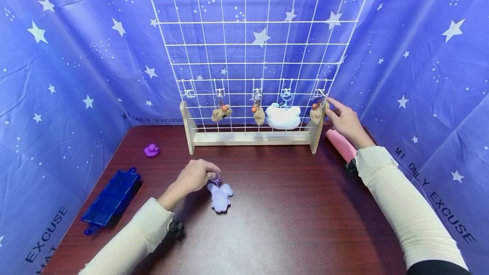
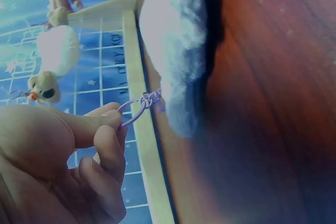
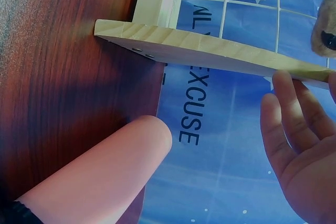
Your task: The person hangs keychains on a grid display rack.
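My left hand [image 1: 194, 176] pinches the purple ring [image 2: 134, 113] of a lavender plush keychain [image 1: 220, 198] between thumb and fingertips. The fluffy plush hangs below the ring, low over the table in front of the rack. My right hand [image 1: 345, 121] grips the top of the rack's right wooden side piece [image 3: 194, 45], fingertips against its outer face. Along the white wire grid rack [image 1: 245, 63], hooks carry tan plush keychains with orange bits [image 1: 221, 113], [image 1: 258, 115], [image 1: 315, 114] and a white cloud-shaped plush [image 1: 283, 116]. The leftmost hook [image 1: 189, 93] bears nothing.
At the table's left lie a small purple rubber duck [image 1: 152, 150] and a blue translucent plastic tray [image 1: 111, 197]. A pink cylinder [image 1: 341, 144] stands behind the right wrist. Star-patterned blue cloth [image 1: 76, 54] encloses the table on three sides.
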`<state>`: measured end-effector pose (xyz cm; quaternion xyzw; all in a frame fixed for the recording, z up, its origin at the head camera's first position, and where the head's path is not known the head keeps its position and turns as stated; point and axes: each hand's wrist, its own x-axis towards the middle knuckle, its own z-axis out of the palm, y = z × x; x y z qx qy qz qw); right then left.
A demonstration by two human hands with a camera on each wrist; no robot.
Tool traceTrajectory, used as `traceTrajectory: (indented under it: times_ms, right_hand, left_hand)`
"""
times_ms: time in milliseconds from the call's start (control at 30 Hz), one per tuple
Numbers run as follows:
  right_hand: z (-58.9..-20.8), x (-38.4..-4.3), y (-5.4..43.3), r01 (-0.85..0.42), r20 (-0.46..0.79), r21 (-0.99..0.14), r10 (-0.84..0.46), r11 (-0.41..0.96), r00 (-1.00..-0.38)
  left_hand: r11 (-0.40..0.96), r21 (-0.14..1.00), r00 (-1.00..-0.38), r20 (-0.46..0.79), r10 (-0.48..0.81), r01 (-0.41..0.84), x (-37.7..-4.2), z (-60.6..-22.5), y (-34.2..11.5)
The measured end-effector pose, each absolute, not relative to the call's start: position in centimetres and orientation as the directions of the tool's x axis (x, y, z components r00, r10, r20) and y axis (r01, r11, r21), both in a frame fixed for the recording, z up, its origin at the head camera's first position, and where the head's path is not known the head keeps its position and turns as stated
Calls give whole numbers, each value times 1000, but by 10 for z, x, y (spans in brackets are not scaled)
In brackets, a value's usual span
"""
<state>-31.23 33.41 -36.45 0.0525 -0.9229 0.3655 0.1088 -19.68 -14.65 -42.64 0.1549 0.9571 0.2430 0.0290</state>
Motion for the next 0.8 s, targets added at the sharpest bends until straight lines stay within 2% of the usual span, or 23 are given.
traceTrajectory:
  times_ms: [300,800]
  right_hand:
    - [-363,-312,334,-152,214,-666,-8,730,-977]
    - [-363,-311,333,-158,215,-671,-13,725,-976]
  left_hand:
    - [790,488,-928,155,339,371,-203,-410,-159]
    - [790,496,-929,269,256,361,-219,-376,-177]
